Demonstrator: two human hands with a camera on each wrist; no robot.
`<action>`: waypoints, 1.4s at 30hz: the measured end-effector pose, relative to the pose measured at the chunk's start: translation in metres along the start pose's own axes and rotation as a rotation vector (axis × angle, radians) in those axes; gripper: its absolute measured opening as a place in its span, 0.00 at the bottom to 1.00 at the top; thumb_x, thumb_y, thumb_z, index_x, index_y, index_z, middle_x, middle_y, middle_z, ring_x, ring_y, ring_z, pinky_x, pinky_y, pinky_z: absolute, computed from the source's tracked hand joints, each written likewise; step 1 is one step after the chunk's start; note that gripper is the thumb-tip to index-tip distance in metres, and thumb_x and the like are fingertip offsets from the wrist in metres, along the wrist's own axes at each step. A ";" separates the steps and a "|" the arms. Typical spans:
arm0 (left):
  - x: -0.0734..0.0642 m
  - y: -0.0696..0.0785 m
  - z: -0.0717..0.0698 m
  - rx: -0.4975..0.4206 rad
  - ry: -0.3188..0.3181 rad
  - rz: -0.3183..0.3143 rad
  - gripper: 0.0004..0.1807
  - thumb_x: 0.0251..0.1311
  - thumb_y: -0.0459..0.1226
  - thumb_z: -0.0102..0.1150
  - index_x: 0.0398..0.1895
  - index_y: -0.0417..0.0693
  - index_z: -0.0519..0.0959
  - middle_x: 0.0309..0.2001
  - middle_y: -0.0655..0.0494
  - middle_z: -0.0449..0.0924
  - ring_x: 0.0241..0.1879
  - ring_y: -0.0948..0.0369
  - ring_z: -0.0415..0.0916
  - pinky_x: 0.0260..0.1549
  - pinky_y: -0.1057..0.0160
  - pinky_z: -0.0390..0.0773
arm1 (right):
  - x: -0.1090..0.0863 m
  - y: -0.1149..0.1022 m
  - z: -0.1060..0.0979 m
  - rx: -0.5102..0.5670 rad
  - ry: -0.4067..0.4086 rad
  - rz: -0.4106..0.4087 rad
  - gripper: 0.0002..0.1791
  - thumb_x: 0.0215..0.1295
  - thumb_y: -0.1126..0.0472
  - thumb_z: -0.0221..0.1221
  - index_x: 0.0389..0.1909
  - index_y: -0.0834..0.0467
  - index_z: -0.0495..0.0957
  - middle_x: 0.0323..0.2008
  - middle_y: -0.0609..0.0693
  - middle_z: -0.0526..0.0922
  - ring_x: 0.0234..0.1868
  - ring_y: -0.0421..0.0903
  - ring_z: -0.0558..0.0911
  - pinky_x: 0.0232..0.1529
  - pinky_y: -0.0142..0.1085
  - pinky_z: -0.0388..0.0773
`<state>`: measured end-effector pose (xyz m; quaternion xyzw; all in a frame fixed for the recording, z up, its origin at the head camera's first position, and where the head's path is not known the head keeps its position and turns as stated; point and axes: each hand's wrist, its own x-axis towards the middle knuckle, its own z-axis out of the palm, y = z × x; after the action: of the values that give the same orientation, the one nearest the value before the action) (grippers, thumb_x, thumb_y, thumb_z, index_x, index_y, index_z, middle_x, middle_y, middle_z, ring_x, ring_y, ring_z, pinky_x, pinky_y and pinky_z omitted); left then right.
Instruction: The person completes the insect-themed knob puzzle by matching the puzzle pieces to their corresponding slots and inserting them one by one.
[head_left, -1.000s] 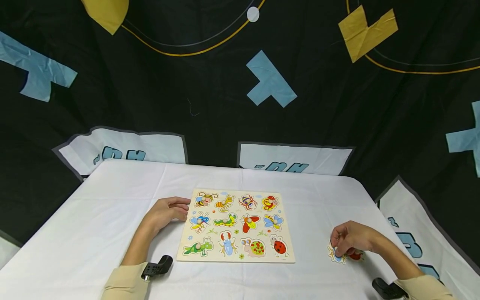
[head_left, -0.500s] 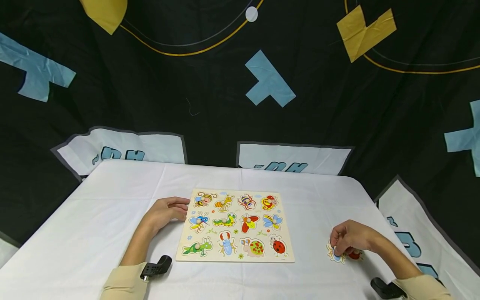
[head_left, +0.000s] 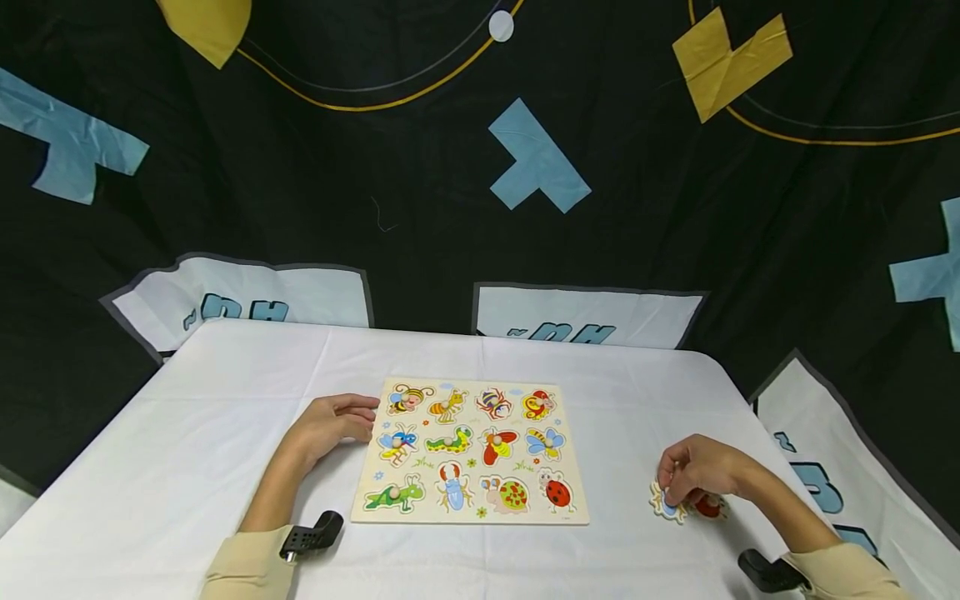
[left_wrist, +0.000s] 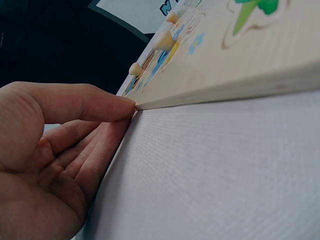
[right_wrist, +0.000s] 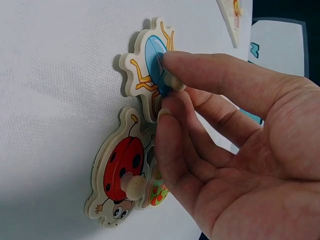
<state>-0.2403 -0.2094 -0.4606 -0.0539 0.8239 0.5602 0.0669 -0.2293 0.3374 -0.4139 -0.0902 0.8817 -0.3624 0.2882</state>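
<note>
On the white-covered table lies a wooden knob puzzle board (head_left: 525, 518) with rows of insect pictures. My left hand (head_left: 337, 427) is at its left side, and in the left wrist view a fingertip (left_wrist: 125, 107) touches the board's edge. Off to the right, my right hand (head_left: 697, 468) pinches the small wooden knob (right_wrist: 173, 81) of a blue beetle puzzle piece (right_wrist: 154, 52) between thumb and fingers. Just beside it lies a red ladybug piece (right_wrist: 120, 167) with its knob up. A snail piece (right_wrist: 158, 192) shows partly, behind the ladybug and my fingers.
Knobs stand on the upper two rows of the board and on the green grasshopper (head_left: 395, 494). The beetle (head_left: 453, 487), snail and ladybug pictures along the bottom show no knobs. A black patterned cloth (head_left: 420, 208) hangs behind the table.
The right hand has moved slightly up and left, and the beetle piece has shifted with it, showing more of the ladybug piece. The left hand stays still by the board.
</note>
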 end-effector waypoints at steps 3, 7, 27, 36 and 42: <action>0.000 -0.001 0.000 -0.006 -0.001 0.005 0.34 0.45 0.27 0.68 0.62 0.36 0.77 0.50 0.44 0.85 0.40 0.63 0.82 0.40 0.68 0.77 | 0.000 0.000 0.000 -0.003 0.008 -0.003 0.10 0.49 0.67 0.70 0.32 0.66 0.81 0.23 0.47 0.80 0.25 0.43 0.75 0.25 0.35 0.71; 0.000 0.000 -0.001 -0.005 -0.001 0.006 0.34 0.45 0.28 0.68 0.62 0.36 0.77 0.49 0.44 0.85 0.40 0.63 0.82 0.40 0.68 0.76 | -0.001 -0.001 0.001 -0.011 0.010 0.000 0.10 0.50 0.68 0.70 0.32 0.65 0.81 0.23 0.47 0.80 0.26 0.44 0.75 0.26 0.36 0.72; 0.001 0.000 -0.001 0.019 0.010 -0.007 0.33 0.46 0.29 0.69 0.61 0.37 0.78 0.48 0.46 0.86 0.41 0.62 0.82 0.42 0.67 0.76 | 0.010 -0.022 0.001 0.011 -0.009 -0.046 0.10 0.49 0.68 0.69 0.33 0.66 0.81 0.21 0.47 0.80 0.26 0.43 0.75 0.29 0.36 0.74; 0.001 0.000 -0.001 0.013 0.004 -0.008 0.32 0.46 0.29 0.69 0.61 0.37 0.78 0.48 0.46 0.86 0.40 0.62 0.82 0.41 0.68 0.76 | 0.026 -0.045 0.011 -0.047 0.017 -0.043 0.11 0.47 0.67 0.72 0.32 0.63 0.83 0.21 0.46 0.79 0.26 0.43 0.75 0.31 0.38 0.74; 0.001 0.001 0.000 0.013 0.007 -0.011 0.32 0.46 0.28 0.69 0.61 0.38 0.79 0.48 0.47 0.86 0.40 0.62 0.82 0.41 0.67 0.76 | 0.037 -0.059 0.019 -0.067 0.034 -0.033 0.10 0.46 0.67 0.72 0.31 0.62 0.83 0.22 0.46 0.81 0.26 0.43 0.76 0.33 0.38 0.75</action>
<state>-0.2416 -0.2089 -0.4596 -0.0599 0.8276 0.5541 0.0674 -0.2518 0.2700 -0.4001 -0.1081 0.8966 -0.3388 0.2640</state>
